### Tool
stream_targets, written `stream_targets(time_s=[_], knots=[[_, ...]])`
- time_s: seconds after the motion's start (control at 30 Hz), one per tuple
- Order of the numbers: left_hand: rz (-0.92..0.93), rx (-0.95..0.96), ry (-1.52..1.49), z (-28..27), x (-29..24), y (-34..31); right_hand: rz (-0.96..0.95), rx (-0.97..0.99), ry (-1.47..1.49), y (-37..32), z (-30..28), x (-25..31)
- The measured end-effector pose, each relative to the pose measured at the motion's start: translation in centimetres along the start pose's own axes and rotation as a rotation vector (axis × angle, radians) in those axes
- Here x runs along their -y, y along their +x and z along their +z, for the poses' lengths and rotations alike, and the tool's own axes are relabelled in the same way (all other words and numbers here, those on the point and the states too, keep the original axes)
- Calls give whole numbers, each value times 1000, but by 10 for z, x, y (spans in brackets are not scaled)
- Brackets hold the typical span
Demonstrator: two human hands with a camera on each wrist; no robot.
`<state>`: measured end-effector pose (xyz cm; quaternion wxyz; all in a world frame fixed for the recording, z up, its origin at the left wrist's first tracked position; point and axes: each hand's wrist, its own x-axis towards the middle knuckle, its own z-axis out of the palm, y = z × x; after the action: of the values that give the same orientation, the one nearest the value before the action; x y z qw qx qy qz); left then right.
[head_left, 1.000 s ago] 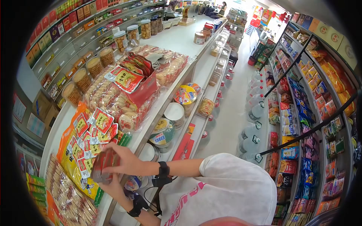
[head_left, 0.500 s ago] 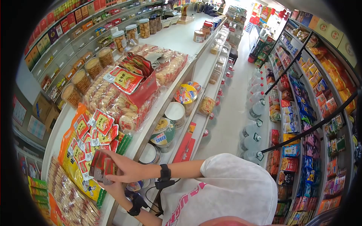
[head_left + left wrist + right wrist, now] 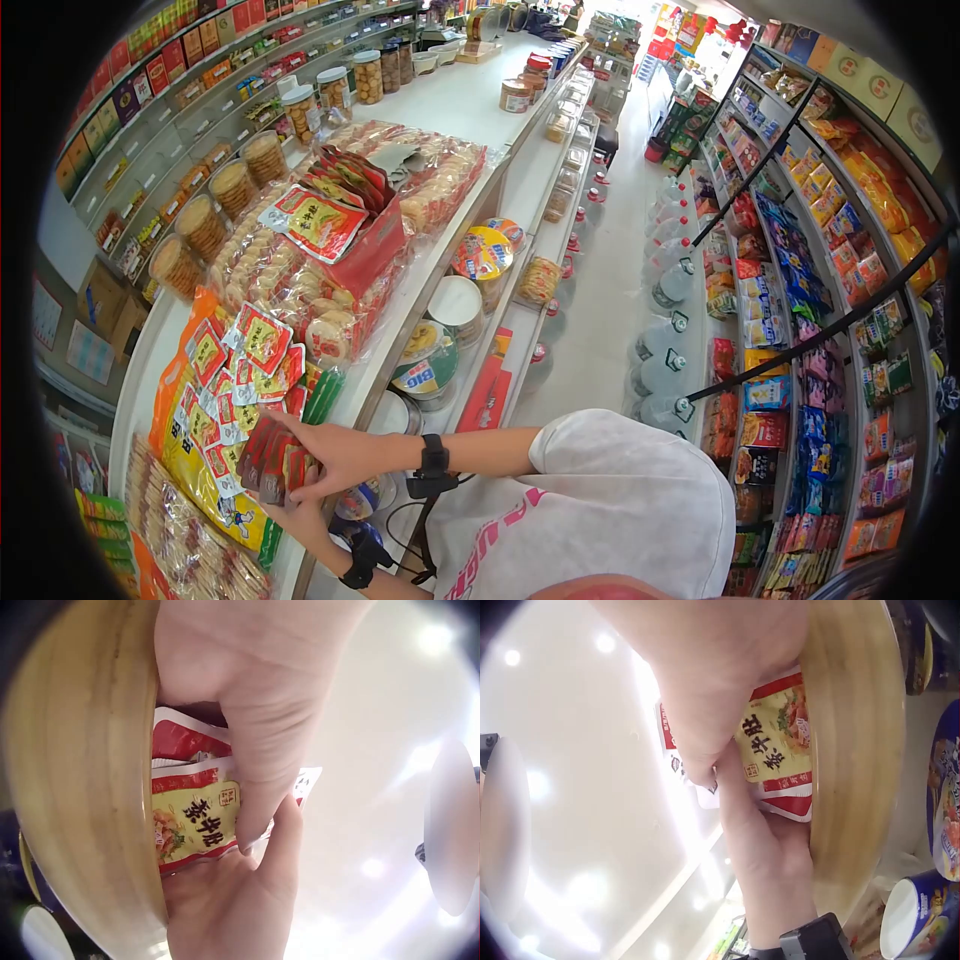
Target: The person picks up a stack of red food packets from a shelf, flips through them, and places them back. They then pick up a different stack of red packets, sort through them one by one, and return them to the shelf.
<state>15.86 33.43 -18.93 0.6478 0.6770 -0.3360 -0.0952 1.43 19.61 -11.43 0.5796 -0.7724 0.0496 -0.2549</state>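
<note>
Judge the step in hand as gathering and evening up a stack of packets (image 3: 268, 455). Holds it near the front edge of the counter (image 3: 435, 125), just beside a pile of loose packets (image 3: 230, 390) on a yellow bag (image 3: 197, 485). Pinches it between right hand (image 3: 345, 452) and left hand (image 3: 305, 525), with both thumbs bent over the near face; cannot tell how the hidden fingers lie. Seems to call next for squaring the edges without loosening either grip.

Counts: two hands, one held stack, one yellow bag, one red box (image 3: 372, 258) of fanned packets, four columns of round biscuits (image 3: 203, 228) behind, two wristbands (image 3: 433, 460). Make out at least two packets in the held stack; cannot count the rest. Estimate over ten in the loose pile, too overlapped for an exact figure.
</note>
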Motion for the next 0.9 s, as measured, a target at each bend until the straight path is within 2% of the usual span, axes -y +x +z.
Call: stream_targets(time_s=[0.13,0.2,0.27,0.37,0.47,0.57,0.67,0.77,0.8,0.83,0.87,0.9], knots=[[-31,-46,-140,-2,7,-5,32,51,26,0,-1,-5],[-120,-59,-125,-6,7,-4,-19,30,21,0,1,-10],[-289,-43,-55,-18,4,2,-113,-26,16,2,5,-18],[-148,-144,21,-16,11,-1,21,46,117,0,-2,-9],[-56,-147,-14,-14,14,0,-50,-12,125,0,1,-16],[-50,-46,-23,-8,2,-2,-35,45,79,0,-5,-7],[75,22,-39,-5,0,2,-133,22,38,-2,0,-14],[-73,61,-90,-13,7,7,-153,36,-103,-4,-1,-13],[-81,-52,5,-3,-17,2,-143,29,-122,-4,-1,-6],[-99,-104,36,-2,-19,0,-133,47,-125,-5,-4,2],[16,-77,86,-8,-7,5,-172,31,-110,-2,-5,5],[-52,-131,-41,-4,-19,1,-209,23,-84,1,-1,3]])
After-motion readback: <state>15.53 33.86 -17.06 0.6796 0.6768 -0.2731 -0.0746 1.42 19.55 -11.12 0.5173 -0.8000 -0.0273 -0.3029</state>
